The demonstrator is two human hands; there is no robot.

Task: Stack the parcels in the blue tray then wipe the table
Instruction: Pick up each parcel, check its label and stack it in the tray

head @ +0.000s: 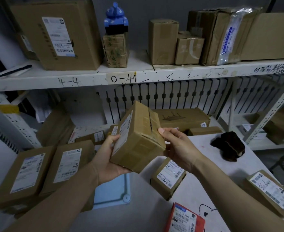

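Note:
I hold a brown cardboard parcel (137,138) in the air, tilted, above the gap between the blue tray (114,190) and the white table (204,186). My left hand (110,158) grips its lower left side from beneath, over a white label. My right hand (176,144) grips its right end, thumb on top. Two flat labelled parcels (27,173) (67,166) lie on the left, covering part of the tray. On the table lie a small parcel (169,176), a parcel at the right edge (270,191) and a red mailer (184,218). A dark cloth (229,146) sits at the table's far side.
A white shelf (137,76) runs across above, loaded with several cardboard boxes and a blue tank-shaped toy (116,19). More boxes (183,119) sit behind the table on a lower level. A metal rack upright (271,111) stands to the right.

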